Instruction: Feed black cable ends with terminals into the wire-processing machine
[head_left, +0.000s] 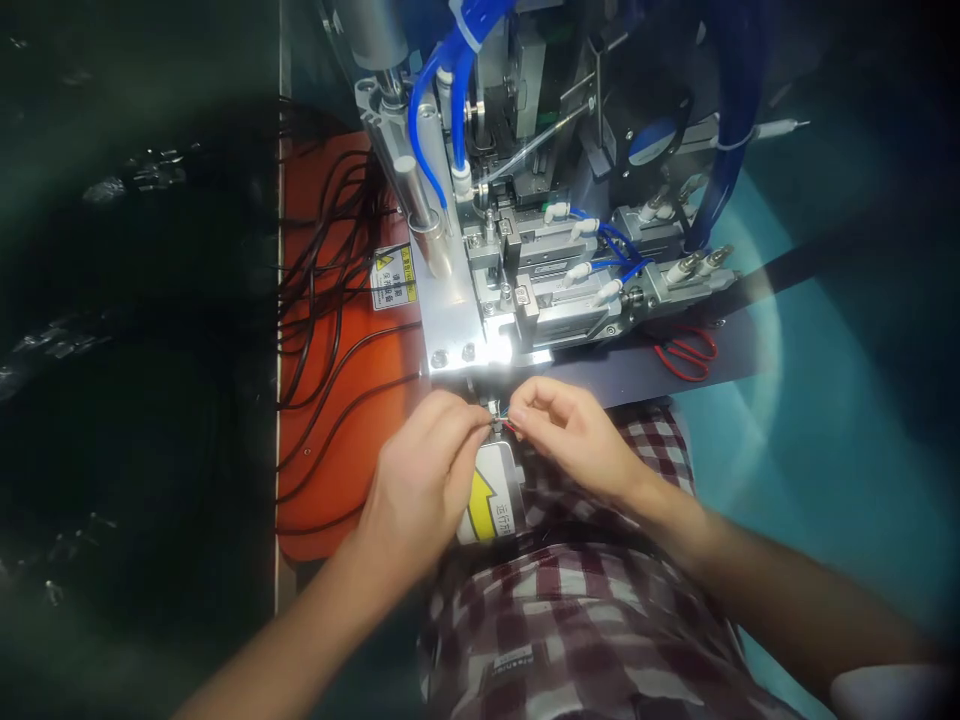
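Taking the cover with the yellow arrow (491,500) as the landmark, the small wire piece (505,420) sits just past its far edge, in the narrow gap between two sets of fingertips. Its long axis seems to run crosswise, from one hand to the other. The left hand (424,470) comes in from the left of the cover and the right hand (574,430) from the right; neither is clearly nearer, since both reach the wire piece.

Both hands are pinching: thumb and forefinger of the left close on one end, and those of the right appear to close on the other. The wire piece is thin and pale in the middle, with touches of red and blue by the right fingertips; finer detail is too small to tell. A little white part (493,407) shows just beyond it.

Farther past the cover stands the metal machine (555,290) with blue hoses (472,30). Left of the cover, black cables (330,290) cross the orange worktop (330,515). Red loops (690,355), probably scissor handles, lie well off to the cover's right and beyond it. Checked cloth (570,630) fills the near side.
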